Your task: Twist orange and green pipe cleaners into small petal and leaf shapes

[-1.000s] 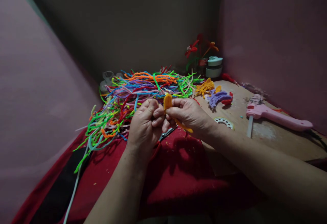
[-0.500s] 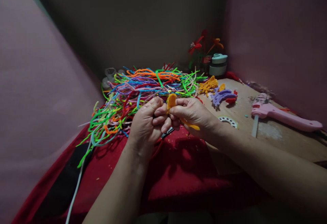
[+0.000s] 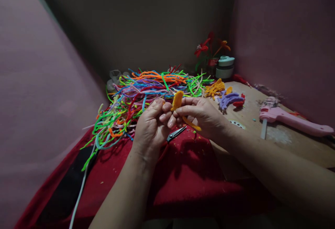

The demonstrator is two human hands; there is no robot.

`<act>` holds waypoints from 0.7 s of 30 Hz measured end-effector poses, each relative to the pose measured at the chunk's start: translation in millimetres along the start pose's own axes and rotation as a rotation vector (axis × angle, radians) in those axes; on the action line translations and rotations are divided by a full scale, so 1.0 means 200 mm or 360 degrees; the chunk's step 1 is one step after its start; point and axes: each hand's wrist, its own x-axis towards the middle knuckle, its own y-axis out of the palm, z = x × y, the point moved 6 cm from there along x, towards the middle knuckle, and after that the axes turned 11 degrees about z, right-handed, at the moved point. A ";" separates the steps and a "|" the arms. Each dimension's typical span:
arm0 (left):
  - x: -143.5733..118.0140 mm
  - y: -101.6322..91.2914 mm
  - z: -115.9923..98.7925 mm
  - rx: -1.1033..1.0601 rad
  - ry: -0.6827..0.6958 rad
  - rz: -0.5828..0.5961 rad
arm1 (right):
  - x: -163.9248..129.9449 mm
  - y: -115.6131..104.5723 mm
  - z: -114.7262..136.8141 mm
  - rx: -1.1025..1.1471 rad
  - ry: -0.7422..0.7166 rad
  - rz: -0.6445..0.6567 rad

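Note:
Both hands meet over a red cloth point(image 3: 188, 173). My left hand point(image 3: 150, 128) and my right hand point(image 3: 201, 115) pinch an orange pipe cleaner piece point(image 3: 177, 100) between the fingertips; it is bent into a loop that sticks up above the fingers, and its tail point(image 3: 192, 124) runs down under my right palm. Small scissors point(image 3: 176, 134) lie on the cloth just below the hands. Right behind the hands spreads a big pile of pipe cleaners in many colours point(image 3: 146, 93).
A wooden board point(image 3: 285, 145) at the right carries a pink glue gun point(image 3: 293, 119), orange bent pieces point(image 3: 215, 88), purple pieces point(image 3: 229, 99) and a round ring point(image 3: 237, 123). Pipe-cleaner flowers point(image 3: 209, 47) and a small lidded jar point(image 3: 225, 67) stand at the back. Walls close in all around.
The hands have stayed together on the orange piece, turning it slightly. The scissors' tips now show below the hands. The view has shifted a little.

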 end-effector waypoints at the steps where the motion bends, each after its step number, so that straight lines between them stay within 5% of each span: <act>1: 0.00 0.00 0.00 0.0011 0.0014 0.0018 | 0.00 0.00 0.00 -0.0001 -0.0008 0.0020; 10: -0.01 0.05 0.00 0.0254 0.0115 0.0106 | 0.00 0.00 0.01 -0.0263 -0.0170 -0.0070; 21: 0.00 0.00 0.06 -0.0014 0.0042 0.0013 | 0.00 0.02 -0.02 -0.0162 -0.0093 0.0005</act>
